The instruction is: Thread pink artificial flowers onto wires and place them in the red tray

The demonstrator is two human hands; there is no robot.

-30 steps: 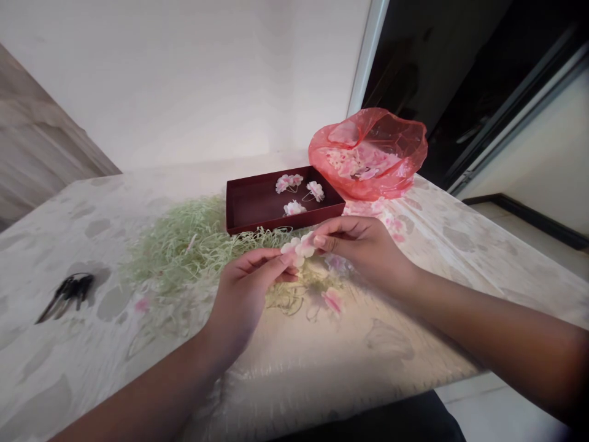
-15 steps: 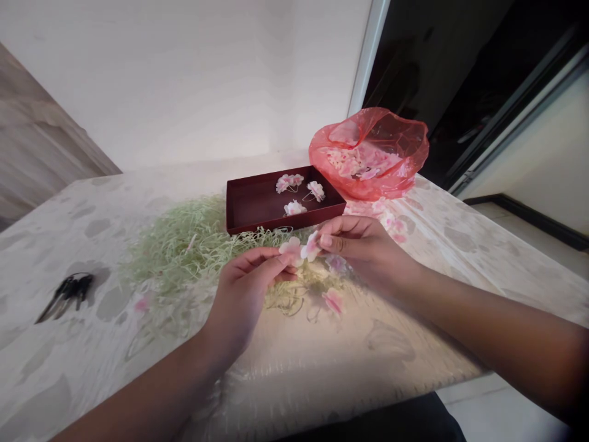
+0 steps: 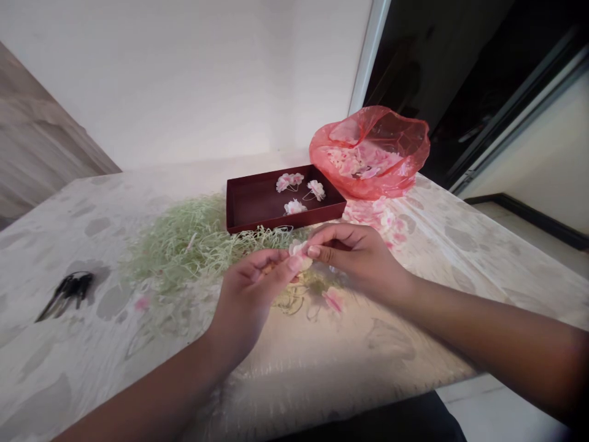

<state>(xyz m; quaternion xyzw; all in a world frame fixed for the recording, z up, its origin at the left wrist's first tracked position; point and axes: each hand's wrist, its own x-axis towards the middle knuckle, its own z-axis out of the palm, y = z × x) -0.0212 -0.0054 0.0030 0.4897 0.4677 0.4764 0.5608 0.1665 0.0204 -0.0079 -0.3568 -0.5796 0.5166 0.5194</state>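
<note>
Pale pink artificial flowers (image 3: 299,248) are pinched between my two hands, close in front of the box. My left hand (image 3: 251,288) grips them between thumb and fingers from the left. From the right, my right hand (image 3: 354,252) presses thumb and forefinger against the flowers' edge; fingertips hide part of the petals. Beyond my hands stands a dark maroon open box (image 3: 262,202) with several flower bunches (image 3: 289,182) on thin stems inside. Pale green shredded filler (image 3: 184,236) is heaped left of and in front of the box. A loose pink flower (image 3: 333,299) lies below my right hand.
A red translucent plastic bag (image 3: 322,159) full of pink petals stands behind the box at right, with more pink petals (image 3: 391,221) spilled before it. Keys (image 3: 71,288) lie at the left on the patterned tablecloth (image 3: 41,344). A white wall (image 3: 184,80) rises behind.
My right hand has moved slightly left and down, bringing its flower against the one in my left hand. The two flowers, apart before, now overlap. The box and bag look unchanged.
</note>
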